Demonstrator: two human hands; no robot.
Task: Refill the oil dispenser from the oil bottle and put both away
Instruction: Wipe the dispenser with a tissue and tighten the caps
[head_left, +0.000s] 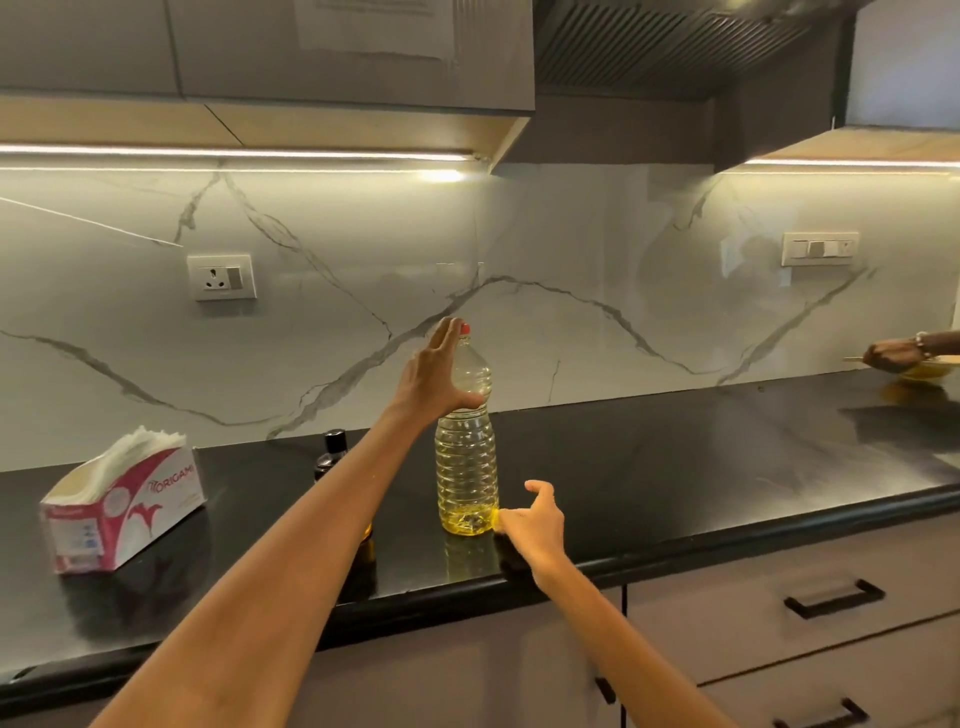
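A clear plastic oil bottle (466, 467) with a red cap stands upright on the black counter (675, 478), with a little yellow oil at its bottom. My left hand (439, 371) is at the bottle's upper part, fingers straight beside the neck and thumb against its shoulder. Low down, my right hand (535, 519) touches the bottle's base with its fingertips. The oil dispenser (332, 452), a dark bottle with a black top, stands just left of the bottle, mostly hidden behind my left forearm.
A tissue box (122, 506) sits at the counter's left. Another person's hand (896, 353) holds something over a yellow bowl at the far right. Drawers with black handles (834, 597) are below the counter. Wall sockets sit on the marble backsplash.
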